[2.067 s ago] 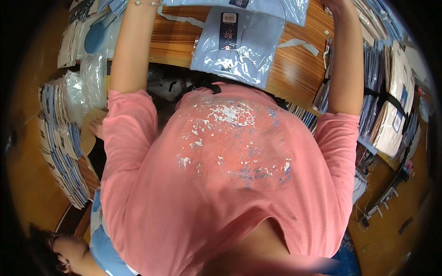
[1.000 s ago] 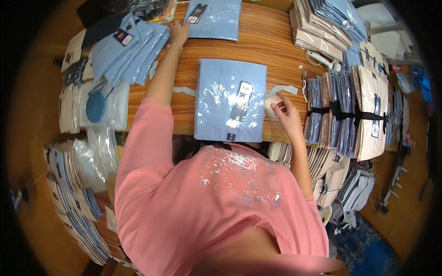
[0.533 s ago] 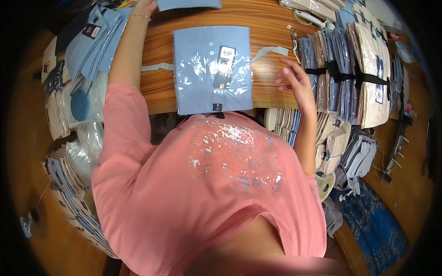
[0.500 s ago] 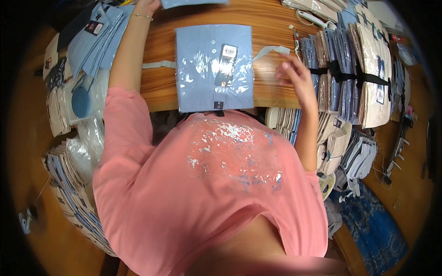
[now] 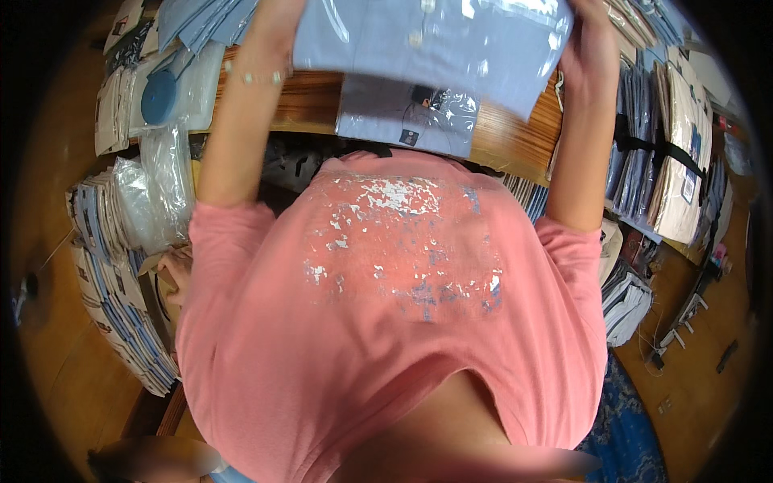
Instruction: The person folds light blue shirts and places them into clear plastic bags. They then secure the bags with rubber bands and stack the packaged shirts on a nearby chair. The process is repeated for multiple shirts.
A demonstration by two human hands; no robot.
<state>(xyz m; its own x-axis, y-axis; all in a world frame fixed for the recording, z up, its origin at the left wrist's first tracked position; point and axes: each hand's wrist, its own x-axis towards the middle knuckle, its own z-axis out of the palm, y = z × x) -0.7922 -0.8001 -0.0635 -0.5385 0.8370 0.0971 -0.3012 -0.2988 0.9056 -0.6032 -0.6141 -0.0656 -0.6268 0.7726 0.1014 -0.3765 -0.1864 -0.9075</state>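
A folded light blue shirt (image 5: pixel 435 48) in clear plastic is held up between my two hands at the top of the view. My left hand (image 5: pixel 278 32) grips its left edge, and my right hand (image 5: pixel 592 40) has hold of the right edge. The top of this shirt and some fingertips run out of the picture. Below it, a second bagged blue shirt (image 5: pixel 374 117) lies at the table's near edge, partly covered, with a dark tag showing on it.
Strapped stacks of bagged beige and blue shirts (image 5: pixel 680 177) stand at the right. At the left are blue shirts (image 5: pixel 205 20), clear plastic bags (image 5: pixel 165 189) and more folded stacks (image 5: pixel 109 282). What looks like another person's hand (image 5: pixel 175 270) shows beside the left stacks. The wooden table (image 5: pixel 310 101) spans the front.
My right hand has moved up and taken hold of the raised shirt's right edge. That shirt has come nearer and now hangs over the one on the table.
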